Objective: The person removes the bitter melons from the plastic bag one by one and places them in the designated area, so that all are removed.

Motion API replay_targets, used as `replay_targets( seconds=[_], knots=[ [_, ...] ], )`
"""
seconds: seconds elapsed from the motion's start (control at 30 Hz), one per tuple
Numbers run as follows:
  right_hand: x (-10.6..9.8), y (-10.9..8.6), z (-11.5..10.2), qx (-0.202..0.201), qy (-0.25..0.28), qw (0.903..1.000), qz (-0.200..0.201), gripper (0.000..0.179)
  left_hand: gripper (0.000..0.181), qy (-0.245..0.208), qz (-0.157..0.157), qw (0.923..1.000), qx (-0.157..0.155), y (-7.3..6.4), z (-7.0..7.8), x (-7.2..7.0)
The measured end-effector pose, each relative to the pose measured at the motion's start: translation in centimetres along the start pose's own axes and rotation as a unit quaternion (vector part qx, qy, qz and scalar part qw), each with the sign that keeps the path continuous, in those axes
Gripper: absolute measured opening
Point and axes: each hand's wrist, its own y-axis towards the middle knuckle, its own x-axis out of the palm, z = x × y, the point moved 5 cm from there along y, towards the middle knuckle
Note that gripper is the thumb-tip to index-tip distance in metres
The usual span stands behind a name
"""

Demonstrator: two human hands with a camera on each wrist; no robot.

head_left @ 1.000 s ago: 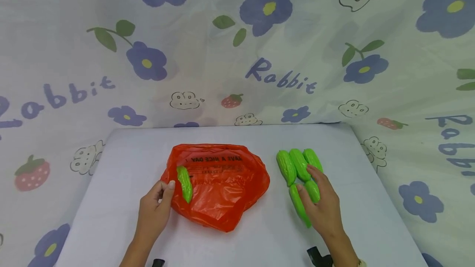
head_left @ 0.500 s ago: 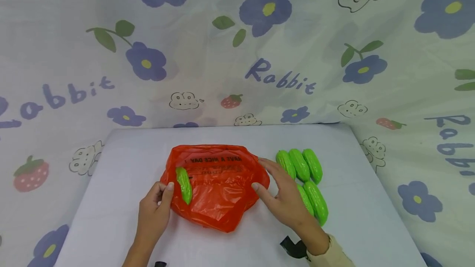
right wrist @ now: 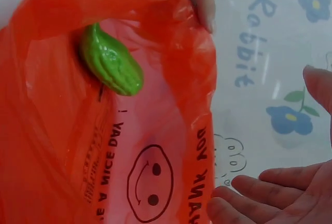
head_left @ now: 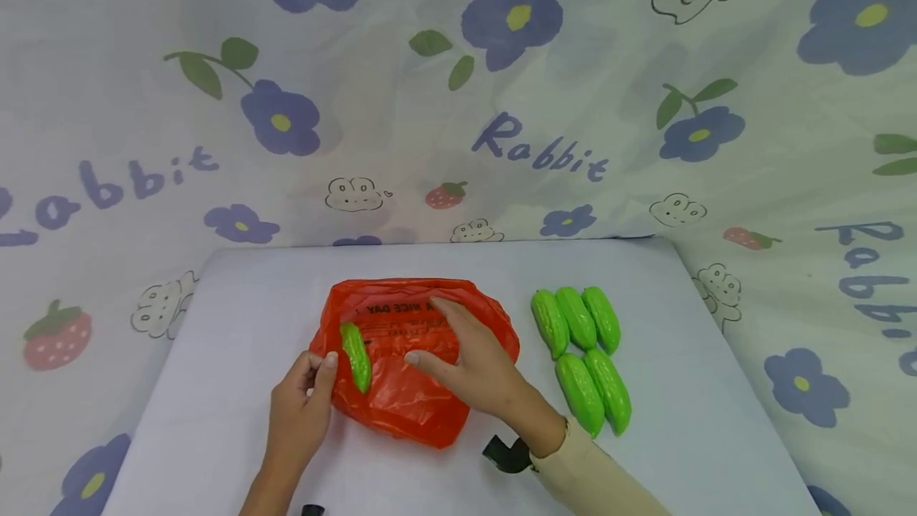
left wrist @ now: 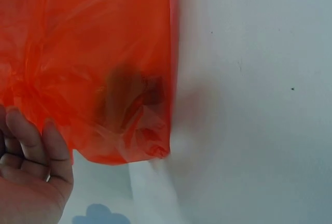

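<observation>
A red plastic bag lies on the table with its mouth spread wide. Inside its left part rests a green, ridged bitter melon, also visible in the right wrist view. My left hand pinches the bag's left rim between thumb and fingers. Over the bag's mouth is my right hand, thumb and fingers spread apart, holding nothing. The right wrist view shows these fingers extended near the rim printed with lettering. To the right, several more bitter melons lie in two rows.
The white table meets a patterned cloth backdrop at its back and sides. A black curved piece sits at my right wrist, beside the beige sleeve.
My right hand has moved left from above the bitter melons to over the bag's mouth. The left hand stays on the rim, and the melons lie as before.
</observation>
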Motion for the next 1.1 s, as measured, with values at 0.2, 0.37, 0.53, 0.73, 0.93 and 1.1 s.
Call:
replay_targets(
  seconds=[0.2, 0.37, 0.53, 0.73, 0.93, 1.1],
  knots=[
    [1.4, 2.1, 0.1, 0.035, -0.025, 0.9983, -0.04, 0.103, 0.028, -0.006, -0.001, 1.0, -0.005, 0.0, -0.3, 0.1],
    [2.9, 3.3, -0.1, 0.054, -0.067, 0.9915, -0.097, 0.094, 0.029, -0.006, -0.007, 0.9998, -0.017, -0.1, -0.6, 0.2],
    [4.7, 4.6, -0.5, 0.049, -0.104, 0.9851, -0.128, 0.084, 0.027, -0.013, -0.007, 0.9999, -0.006, -0.1, -0.4, -0.1],
    [7.0, 5.8, 0.1, 0.057, -0.079, 0.9852, -0.141, 0.073, 0.027, -0.018, -0.018, 0.9996, -0.011, -0.2, -0.6, 0.0],
    [8.8, 6.2, 1.3, 0.088, -0.051, 0.9811, -0.164, 0.069, 0.027, -0.016, -0.019, 0.9997, -0.008, -0.2, -0.4, -0.1],
    [10.0, 6.3, 1.8, 0.109, -0.083, 0.971, -0.196, 0.065, 0.025, -0.018, -0.013, 0.9997, -0.001, -0.2, -0.5, -0.1]
  ],
)
